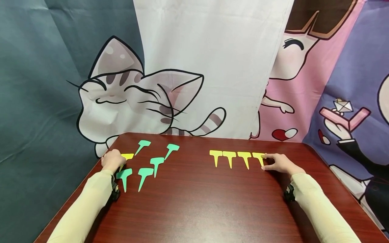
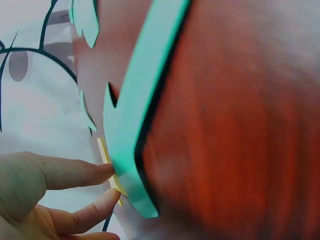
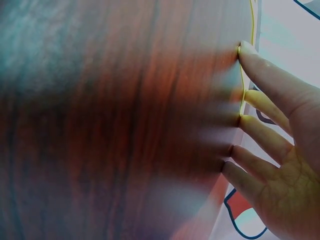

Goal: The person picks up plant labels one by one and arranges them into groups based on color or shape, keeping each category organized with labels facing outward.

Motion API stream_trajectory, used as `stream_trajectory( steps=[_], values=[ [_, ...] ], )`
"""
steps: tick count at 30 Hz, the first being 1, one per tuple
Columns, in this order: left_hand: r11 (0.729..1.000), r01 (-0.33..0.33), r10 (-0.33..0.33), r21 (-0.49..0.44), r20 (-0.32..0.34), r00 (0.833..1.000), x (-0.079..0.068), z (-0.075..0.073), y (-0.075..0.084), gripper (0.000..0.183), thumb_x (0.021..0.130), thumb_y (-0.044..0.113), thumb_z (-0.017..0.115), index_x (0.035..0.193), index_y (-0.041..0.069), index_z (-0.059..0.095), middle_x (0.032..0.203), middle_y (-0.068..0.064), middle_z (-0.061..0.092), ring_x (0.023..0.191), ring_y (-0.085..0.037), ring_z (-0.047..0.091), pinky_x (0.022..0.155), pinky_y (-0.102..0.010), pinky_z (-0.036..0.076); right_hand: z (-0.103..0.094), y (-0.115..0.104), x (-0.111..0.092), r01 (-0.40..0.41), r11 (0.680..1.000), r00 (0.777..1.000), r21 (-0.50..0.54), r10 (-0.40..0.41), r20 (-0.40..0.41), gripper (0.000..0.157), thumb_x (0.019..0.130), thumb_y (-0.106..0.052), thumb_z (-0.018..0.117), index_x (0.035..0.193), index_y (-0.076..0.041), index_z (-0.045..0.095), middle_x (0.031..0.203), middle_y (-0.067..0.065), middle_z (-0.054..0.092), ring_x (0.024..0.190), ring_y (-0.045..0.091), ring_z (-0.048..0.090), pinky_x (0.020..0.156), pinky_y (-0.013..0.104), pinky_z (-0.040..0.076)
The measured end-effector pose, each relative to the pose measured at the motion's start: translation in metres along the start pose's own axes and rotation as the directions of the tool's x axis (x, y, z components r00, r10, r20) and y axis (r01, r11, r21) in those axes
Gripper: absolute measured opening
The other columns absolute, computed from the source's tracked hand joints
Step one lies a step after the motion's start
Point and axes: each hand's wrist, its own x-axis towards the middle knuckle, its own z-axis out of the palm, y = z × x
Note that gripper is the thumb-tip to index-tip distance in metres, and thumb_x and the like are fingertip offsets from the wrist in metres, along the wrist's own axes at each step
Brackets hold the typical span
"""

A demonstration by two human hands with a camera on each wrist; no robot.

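Note:
My left hand point(image 1: 111, 160) is at the table's left side, its thumb and a finger pinching the head of a yellow T-shaped plant label point(image 1: 127, 156). That label shows edge-on in the left wrist view, partly behind a large green plant label point(image 2: 127, 120). Several green plant labels point(image 1: 157, 162) lie scattered just right of this hand. On the right, my right hand point(image 1: 281, 162) touches the last yellow plant label point(image 1: 258, 155) of a row. Its thumb is by the stem's tip and a finger at the head, the fingers spread and fairly straight.
Several yellow labels point(image 1: 229, 155) lie side by side in the row, heads away from me and stems toward me. The dark red-brown table point(image 1: 194, 202) carries everything. A printed cloth point(image 1: 218, 67) with cartoon figures hangs behind its far edge.

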Motion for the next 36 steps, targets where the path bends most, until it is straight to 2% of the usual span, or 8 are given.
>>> stream_trajectory(
  steps=[3,6,10,19,24,29,36],
  values=[
    [0.999,0.038,-0.038,-0.028,0.032,0.999,0.0012,-0.0015,0.0009,0.021,0.083,0.017,0.059,0.083,-0.004,0.058,0.08,-0.022,0.056,0.084,-0.043,0.05,0.085,-0.055,0.037,-0.0002,0.0003,-0.0004,-0.004,1.0,1.0,0.002,0.004,0.004,0.069,0.074,-0.047,0.076,0.125,-0.003,0.061,0.122,0.029,0.059,0.114,0.046,0.053,0.094,0.059,0.042],
    [0.995,0.075,-0.071,-0.062,0.061,0.996,0.0019,-0.0035,0.0,0.02,0.082,0.018,0.062,0.079,-0.001,0.058,0.075,-0.017,0.053,0.076,-0.036,0.05,0.072,-0.046,0.041,-0.0003,0.0,-0.0009,-0.002,1.0,1.0,0.0,0.002,0.004,0.069,0.074,-0.047,0.076,0.125,-0.003,0.061,0.122,0.029,0.059,0.115,0.047,0.053,0.094,0.059,0.042],
    [0.989,0.109,-0.101,-0.096,0.08,0.992,0.0024,-0.0048,-0.0022,0.021,0.081,0.019,0.063,0.082,-0.002,0.06,0.076,-0.016,0.053,0.069,-0.03,0.05,0.057,-0.036,0.04,-0.0004,-0.0001,-0.0009,0.004,1.0,1.0,-0.004,-0.004,-0.002,0.068,0.074,-0.046,0.076,0.124,-0.003,0.061,0.122,0.03,0.059,0.115,0.047,0.052,0.094,0.059,0.042],
    [0.984,0.132,-0.125,-0.116,0.065,0.99,0.0028,-0.0041,-0.0039,0.03,0.08,0.019,0.065,0.094,-0.007,0.061,0.088,-0.024,0.056,0.072,-0.032,0.052,0.054,-0.035,0.043,-0.0006,0.0005,-0.0008,0.012,1.0,1.0,-0.007,-0.012,-0.01,0.066,0.074,-0.044,0.076,0.124,-0.003,0.062,0.122,0.029,0.059,0.114,0.047,0.053,0.095,0.059,0.042],
    [0.983,0.136,-0.128,-0.12,0.075,0.989,0.003,-0.004,-0.0048,0.031,0.08,0.019,0.066,0.095,-0.008,0.061,0.088,-0.024,0.056,0.07,-0.031,0.051,0.053,-0.035,0.042,0.0002,0.0004,-0.0006,0.008,1.0,1.0,-0.005,-0.008,-0.005,0.067,0.075,-0.045,0.076,0.124,-0.003,0.061,0.122,0.029,0.059,0.115,0.047,0.052,0.095,0.059,0.042],
    [0.985,0.125,-0.116,-0.122,0.081,0.99,0.0036,-0.0038,-0.0055,0.03,0.08,0.019,0.066,0.093,-0.008,0.061,0.088,-0.023,0.056,0.069,-0.03,0.051,0.053,-0.035,0.042,-0.0007,-0.0007,-0.0007,0.006,1.0,1.0,-0.007,-0.006,0.003,0.067,0.075,-0.044,0.076,0.125,-0.002,0.06,0.123,0.03,0.058,0.115,0.047,0.052,0.095,0.06,0.042],
    [0.988,0.102,-0.093,-0.118,0.082,0.992,0.0041,-0.0047,-0.0069,0.04,0.08,0.02,0.068,0.102,-0.012,0.059,0.1,-0.031,0.057,0.075,-0.035,0.054,0.054,-0.036,0.044,-0.003,-0.0036,-0.0015,0.022,1.0,1.0,-0.015,-0.022,0.014,0.065,0.077,-0.041,0.075,0.125,-0.001,0.06,0.123,0.028,0.059,0.115,0.048,0.052,0.094,0.06,0.042]
  ],
)
